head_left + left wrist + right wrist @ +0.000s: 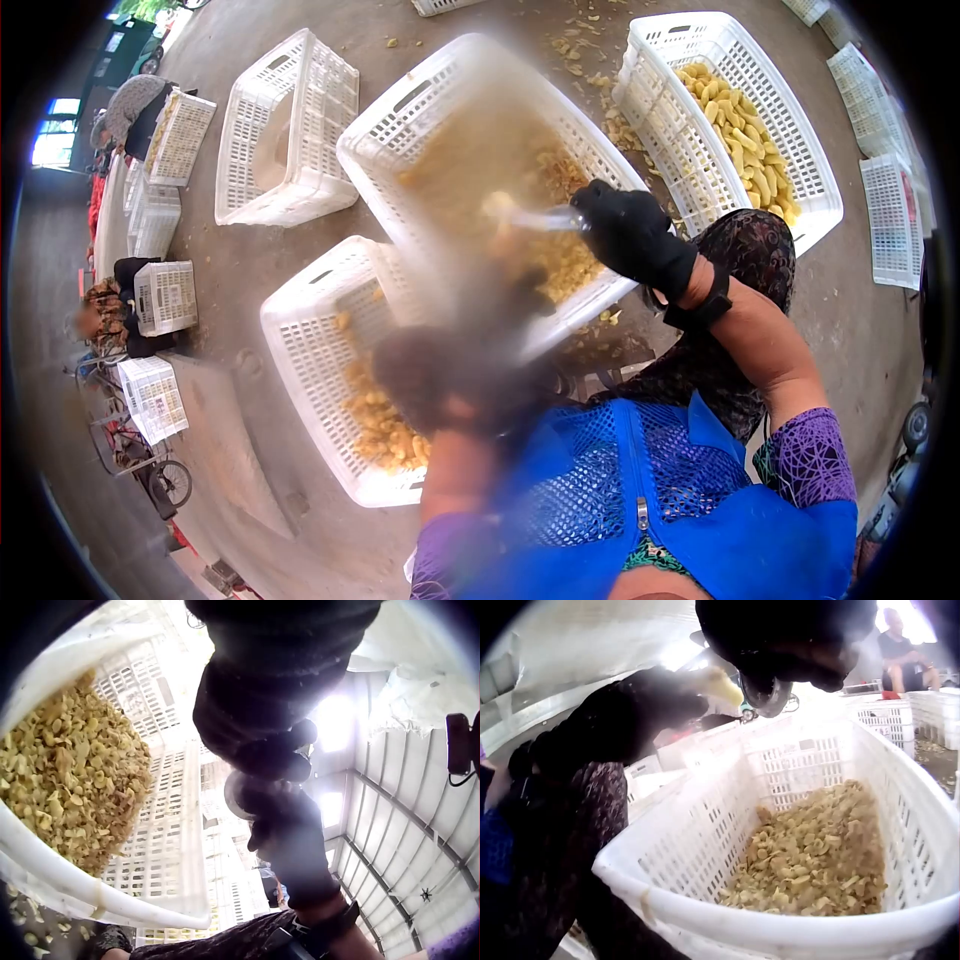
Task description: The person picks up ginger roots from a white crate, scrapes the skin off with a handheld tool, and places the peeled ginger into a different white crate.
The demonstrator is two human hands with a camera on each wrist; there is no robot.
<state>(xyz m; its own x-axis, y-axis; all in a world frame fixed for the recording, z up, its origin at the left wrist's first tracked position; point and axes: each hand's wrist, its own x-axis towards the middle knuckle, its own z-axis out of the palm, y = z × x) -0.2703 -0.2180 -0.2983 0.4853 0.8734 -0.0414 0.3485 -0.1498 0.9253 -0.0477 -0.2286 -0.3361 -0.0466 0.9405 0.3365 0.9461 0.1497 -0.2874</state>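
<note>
- Closest to me, a blue mesh vest (640, 460) fills the bottom of the head view.
- The gloved right hand (635, 235), right of centre there, has its fingers curled round a slim hand tool (552, 219).
- The gloved left hand (641, 705), at upper left in the right wrist view, pinches a pale yellow piece of produce (724, 686), its end near the tool; the head view blurs this hand.
- Below both hands sits a white slatted crate (780, 924) holding yellowish parings (810, 855).
- At lower left of the head view, another crate (292, 375) holds yellow pieces (385, 430).
- At upper right, a third crate (665, 135) holds smoother yellow pieces (745, 140).
- Further off, at far left, a person (140, 105) bends by stacked crates (180, 140), and a bicycle (172, 483) stands lower down.
</note>
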